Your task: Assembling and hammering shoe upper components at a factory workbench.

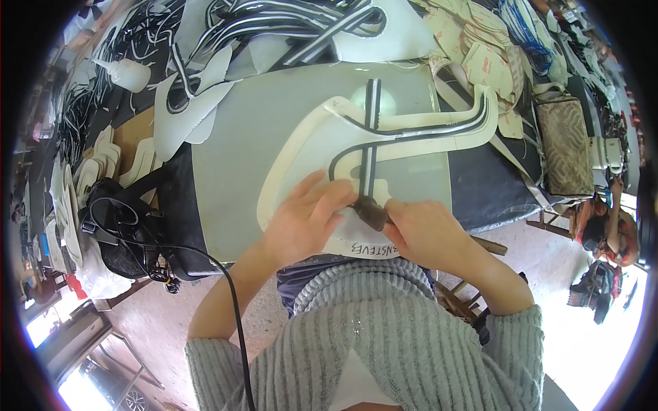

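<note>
My right hand [426, 231] is closed around a hammer, with its dark brown head [371, 213] over the lower end of a black-and-white striped strip [371, 137]. The grip is hidden in my fist. Just left of the head, my left hand [308, 216] rests on the work, fingertips beside the strip and thumb apart from them. The strip lies upright across a large curved cream template [277, 185], crossing its narrow arm. Black edging lines a pale grey inset along the template's inner curve. Handwriting marks the template's near edge, close to my body.
A grey-green board [226, 205] lies under the work. Striped strips [274, 31] and white cut pieces [192, 109] pile up behind, near a white squeeze bottle [129, 74]. A snakeskin-patterned purse [563, 144] stands right. A black cable [236, 301] hangs across my left forearm.
</note>
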